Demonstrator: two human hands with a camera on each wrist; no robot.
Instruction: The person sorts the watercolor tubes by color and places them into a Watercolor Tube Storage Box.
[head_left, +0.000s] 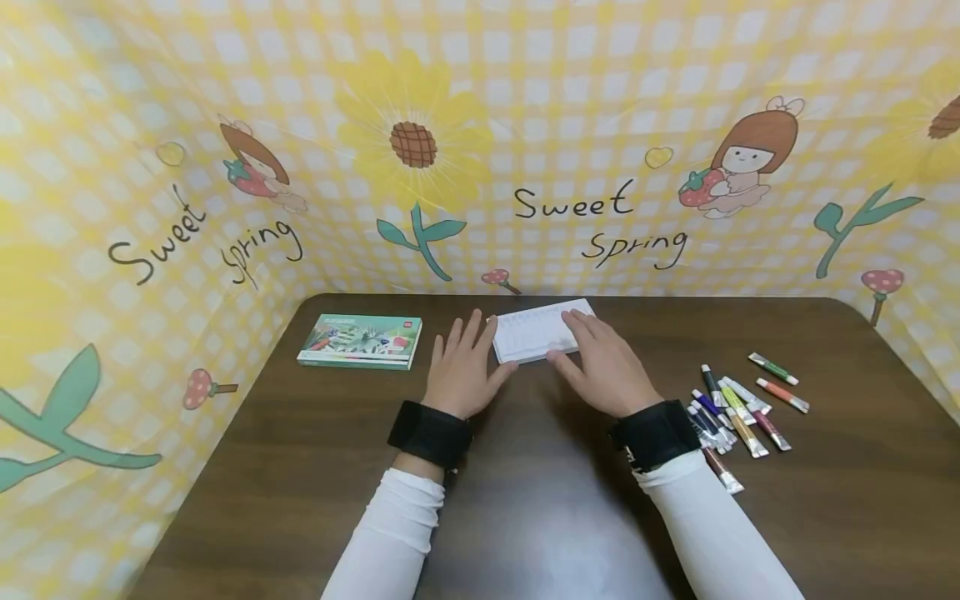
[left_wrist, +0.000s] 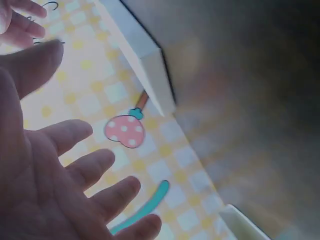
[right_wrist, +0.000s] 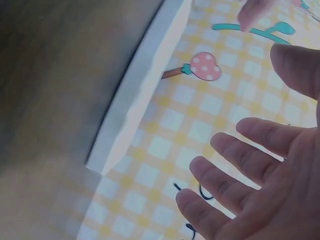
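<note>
A flat white box or tray [head_left: 525, 335] with faint marks on its top lies near the table's far edge, turned slightly. My left hand [head_left: 462, 371] hovers by its left end, fingers spread and straight. Over the right end is my right hand [head_left: 611, 367], also with extended fingers. In the left wrist view the left hand [left_wrist: 40, 170] appears apart from the white side wall [left_wrist: 135, 45]. The right wrist view likewise has a gap between the right hand [right_wrist: 270, 175] and the white wall [right_wrist: 137, 100]. Neither hand holds anything.
A green illustrated box [head_left: 360, 342] lies at the table's far left. Several small paint tubes [head_left: 742, 417] are piled loosely on the right, beside my right forearm. Yellow checked cloth [head_left: 555, 108] hangs behind and around the dark wooden table [head_left: 525, 517].
</note>
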